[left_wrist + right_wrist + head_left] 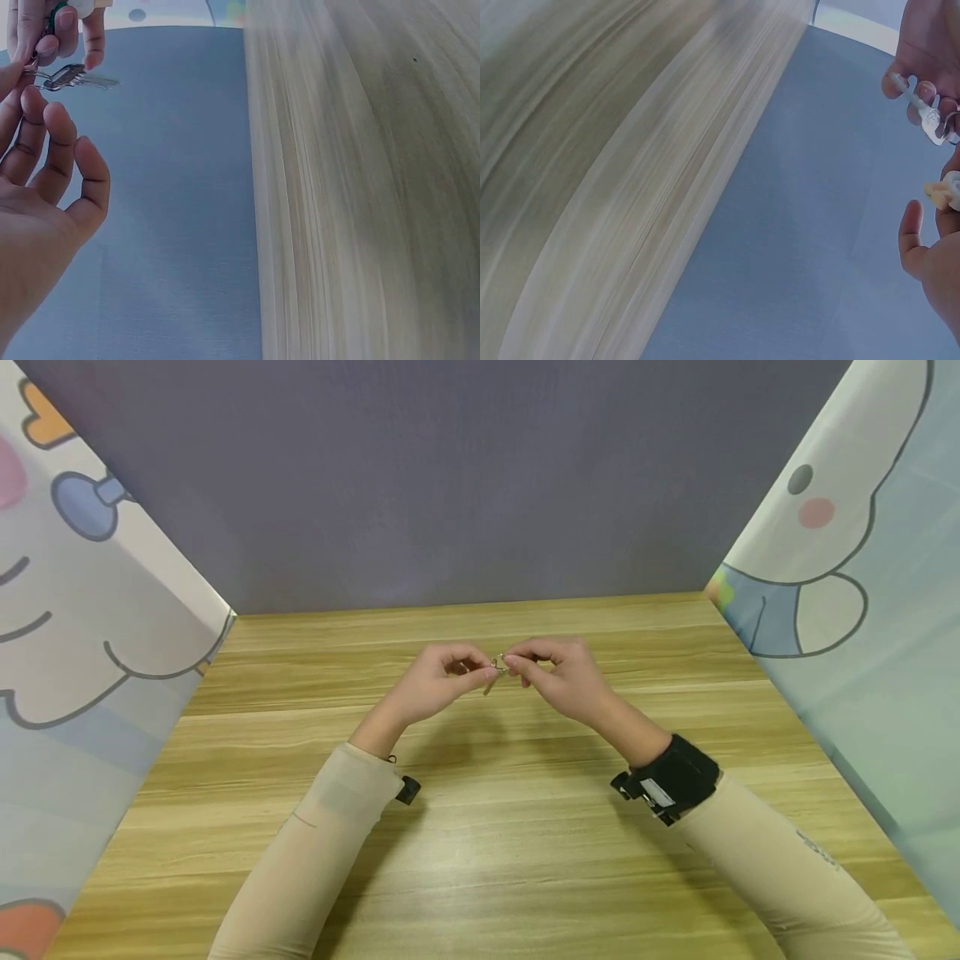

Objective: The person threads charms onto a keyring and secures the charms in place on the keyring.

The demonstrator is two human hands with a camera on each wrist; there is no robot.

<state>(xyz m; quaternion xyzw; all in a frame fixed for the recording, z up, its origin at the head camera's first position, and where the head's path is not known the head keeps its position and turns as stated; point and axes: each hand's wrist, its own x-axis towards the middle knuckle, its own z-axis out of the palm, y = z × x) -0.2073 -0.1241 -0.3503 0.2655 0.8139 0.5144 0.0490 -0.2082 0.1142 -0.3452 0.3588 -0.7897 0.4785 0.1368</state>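
Observation:
Both hands meet above the middle of the wooden table (480, 827). Between them is a small metal key ring (499, 664) with a silver key (489, 684) hanging from it. My left hand (486, 673) pinches the ring at the key's head with thumb and forefinger. From the other side, my right hand (514, 662) pinches the same ring. The left wrist view shows the key (84, 78) jutting sideways from the ring (39, 77), with the left hand (22, 86) below it and the right hand's fingers (66, 30) above. A small white charm (946, 190) sits by the right hand (937, 255), near the key (924, 114).
A grey panel (465, 485) closes the back of the table. Cartoon-printed curtains stand at the left (82, 610) and right (862, 577). Black wrist bands with cameras sit on both forearms (671, 781).

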